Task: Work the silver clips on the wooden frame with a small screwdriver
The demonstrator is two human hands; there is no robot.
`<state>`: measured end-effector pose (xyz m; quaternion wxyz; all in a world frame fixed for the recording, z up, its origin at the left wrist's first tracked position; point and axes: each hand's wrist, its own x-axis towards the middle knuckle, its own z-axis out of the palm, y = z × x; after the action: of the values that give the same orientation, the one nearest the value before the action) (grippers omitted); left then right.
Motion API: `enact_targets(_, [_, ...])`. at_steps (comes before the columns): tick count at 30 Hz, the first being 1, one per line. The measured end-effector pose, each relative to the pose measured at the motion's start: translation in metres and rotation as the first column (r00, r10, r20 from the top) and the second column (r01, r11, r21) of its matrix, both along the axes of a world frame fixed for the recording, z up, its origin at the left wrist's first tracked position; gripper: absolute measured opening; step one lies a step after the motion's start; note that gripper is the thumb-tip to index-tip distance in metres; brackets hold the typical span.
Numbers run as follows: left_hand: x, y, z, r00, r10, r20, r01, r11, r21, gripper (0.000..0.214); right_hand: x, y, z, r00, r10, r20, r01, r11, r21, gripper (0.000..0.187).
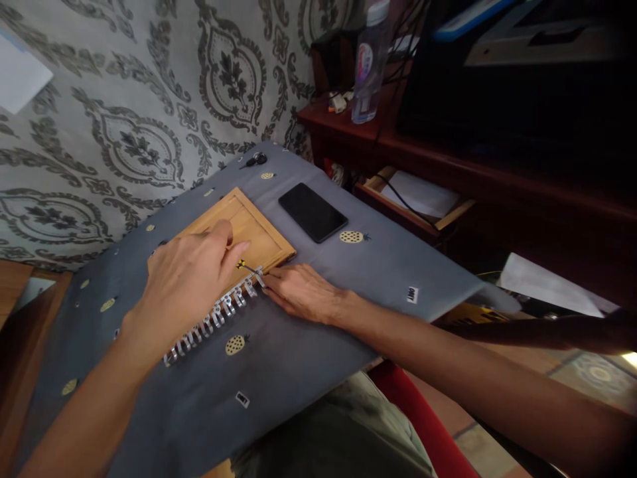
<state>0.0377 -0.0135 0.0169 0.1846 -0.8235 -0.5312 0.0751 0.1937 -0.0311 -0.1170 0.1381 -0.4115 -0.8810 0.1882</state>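
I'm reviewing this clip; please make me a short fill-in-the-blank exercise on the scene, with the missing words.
1. The left hand is over a flat board made of ____.
2. Seen from the phone, the right hand is at the ____ (nearer/farther) end of the metal rings.
3. The fruit printed on the tablecloth is the ____.
4. The bottle has a ____ cap.

Missing words: wood; nearer; pineapple; white.
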Motion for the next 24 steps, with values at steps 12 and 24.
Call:
enact_targets(12, [0.0110,-0.0030,0.0040,0.983,0.094,-0.157,-0.106,0.992,-0.072,0.049,-0.0007,-0.0026,-0.0042,0.995,-0.070,-0.074,0.073,0.997,0.039,0.022])
enact_targets(24, [0.0094,0.0028,0.0015,0.990,0.057,-0.126,-0.066,0.996,-0.066,0.048,0.0004,0.0008,-0.0058,0.998,-0.037,-0.053,0.038,0.999,0.010,0.022])
